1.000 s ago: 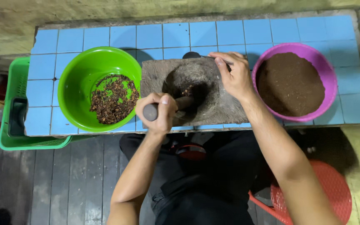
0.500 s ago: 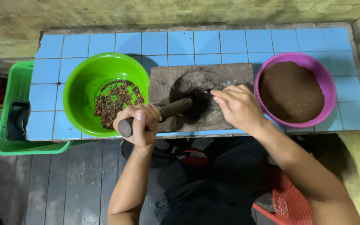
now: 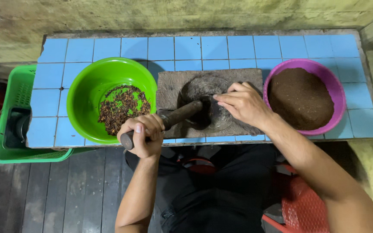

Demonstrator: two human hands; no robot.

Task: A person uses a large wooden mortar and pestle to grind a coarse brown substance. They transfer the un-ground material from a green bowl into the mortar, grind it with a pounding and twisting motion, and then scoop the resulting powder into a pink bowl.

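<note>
A grey stone mortar slab (image 3: pixel 171 88) with a round hollow lies mid-counter. My left hand (image 3: pixel 141 134) grips the near end of a dark stone pestle (image 3: pixel 182 114), whose far end rests slanted in the hollow. Over the hollow's right side rests my right hand (image 3: pixel 243 103), fingers extended and touching the stone, holding nothing. A green bowl (image 3: pixel 87 82) to the left holds coarse brown spice pieces (image 3: pixel 121 108). To the right, a purple bowl (image 3: pixel 324 73) is filled with fine brown ground powder (image 3: pixel 301 98).
The blue-tiled counter (image 3: pixel 195 47) stands against a rough yellowish wall. A green plastic crate (image 3: pixel 16 112) sits at its left end with dark items inside. A red plastic stool (image 3: pixel 301 207) is under me on dark wooden floorboards (image 3: pixel 44 194).
My left hand has drawn the pestle back toward me and to the left, tilting it. My right hand moved from the slab's far edge down to the hollow's right side.
</note>
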